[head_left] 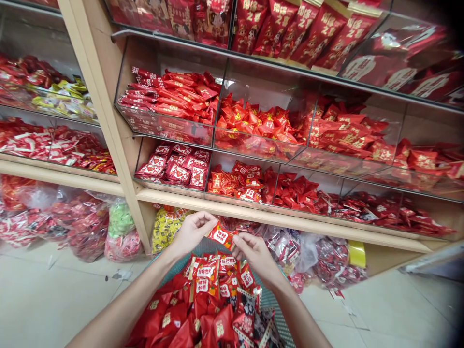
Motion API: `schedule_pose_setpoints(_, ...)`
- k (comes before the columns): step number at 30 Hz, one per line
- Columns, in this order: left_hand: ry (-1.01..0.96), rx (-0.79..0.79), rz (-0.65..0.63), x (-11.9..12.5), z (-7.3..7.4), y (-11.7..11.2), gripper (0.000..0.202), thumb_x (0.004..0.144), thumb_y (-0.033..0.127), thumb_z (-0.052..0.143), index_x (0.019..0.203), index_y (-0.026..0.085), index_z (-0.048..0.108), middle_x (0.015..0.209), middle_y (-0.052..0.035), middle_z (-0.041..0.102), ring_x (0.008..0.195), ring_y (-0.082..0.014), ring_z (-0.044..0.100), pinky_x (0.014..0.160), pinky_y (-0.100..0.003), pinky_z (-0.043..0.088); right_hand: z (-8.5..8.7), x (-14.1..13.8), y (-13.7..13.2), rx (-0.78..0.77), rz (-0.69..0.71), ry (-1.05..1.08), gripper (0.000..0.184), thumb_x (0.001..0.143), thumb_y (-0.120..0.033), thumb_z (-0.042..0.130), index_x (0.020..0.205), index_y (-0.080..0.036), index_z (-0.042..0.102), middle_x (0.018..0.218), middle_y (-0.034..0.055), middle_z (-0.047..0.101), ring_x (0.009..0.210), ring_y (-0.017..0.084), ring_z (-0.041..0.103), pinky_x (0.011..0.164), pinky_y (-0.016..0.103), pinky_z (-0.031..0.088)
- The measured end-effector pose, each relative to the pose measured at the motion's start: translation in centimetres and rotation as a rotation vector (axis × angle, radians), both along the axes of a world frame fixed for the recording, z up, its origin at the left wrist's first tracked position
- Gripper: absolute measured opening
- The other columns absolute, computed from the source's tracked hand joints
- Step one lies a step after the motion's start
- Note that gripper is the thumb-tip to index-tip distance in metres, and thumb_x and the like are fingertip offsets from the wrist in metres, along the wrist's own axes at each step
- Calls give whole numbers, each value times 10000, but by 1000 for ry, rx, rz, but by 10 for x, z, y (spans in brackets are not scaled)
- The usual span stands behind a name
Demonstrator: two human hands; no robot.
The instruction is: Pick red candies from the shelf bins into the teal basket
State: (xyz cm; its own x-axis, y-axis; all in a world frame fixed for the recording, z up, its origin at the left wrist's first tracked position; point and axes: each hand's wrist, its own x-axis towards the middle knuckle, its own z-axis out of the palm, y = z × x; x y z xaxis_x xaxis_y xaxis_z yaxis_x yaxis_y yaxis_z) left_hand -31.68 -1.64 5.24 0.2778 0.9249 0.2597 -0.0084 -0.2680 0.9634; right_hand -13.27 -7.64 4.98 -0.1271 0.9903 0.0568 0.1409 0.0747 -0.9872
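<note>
A small red candy packet (221,235) with a white label and orange fruit print is held up by its two ends. My left hand (194,231) pinches its left end between thumb and finger. At the other end my right hand (255,253) grips it the same way. Below both hands sits a green basket (278,309), heaped with red packets (203,278) like the held one, plain red pouches (165,314) with gold print and dark-edged packets (246,314). The heap hides most of the basket.
Wooden shelves (232,205) with clear-walled bins of red-wrapped sweets (181,166) rise just beyond my hands. Bulging plastic bags stand on the tiled floor (32,295) beneath, including a yellow bag (168,227), a green-and-pink bag (121,227) and dark red bags (335,261).
</note>
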Motion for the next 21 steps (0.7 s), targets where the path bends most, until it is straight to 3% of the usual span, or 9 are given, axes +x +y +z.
schedule_pose_setpoints(4,0,10,-6,0,-2,1,228,753,352,626,722,129,593,646,7,571,593,-86,482,582,-198,390,-2,0,1,37,-41,-49,374,835,-500,494,695,-174,611,555,2,577,547,135,538,537,248,401)
schedule_pose_setpoints(10,-14,-35,-28,0,-5,2,222,719,351,659,716,132,626,656,-2,602,600,-97,505,592,-204,397,2,2,0,220,-115,-168,333,827,-453,522,643,-193,621,595,5,553,587,148,497,563,261,383)
schedule_pose_setpoints(14,-18,-34,-41,-1,-3,1,202,716,331,668,719,133,629,660,-2,605,588,-93,502,577,-200,394,6,2,-1,183,-173,-70,261,773,-444,593,769,-194,668,652,13,591,600,151,498,563,258,385)
schedule_pose_setpoints(21,-59,-8,-35,-2,1,-1,168,735,301,660,731,138,621,748,-25,625,686,-111,543,658,-219,432,12,5,-2,222,-271,-70,235,761,-412,611,715,-187,660,687,26,607,642,156,500,609,271,403)
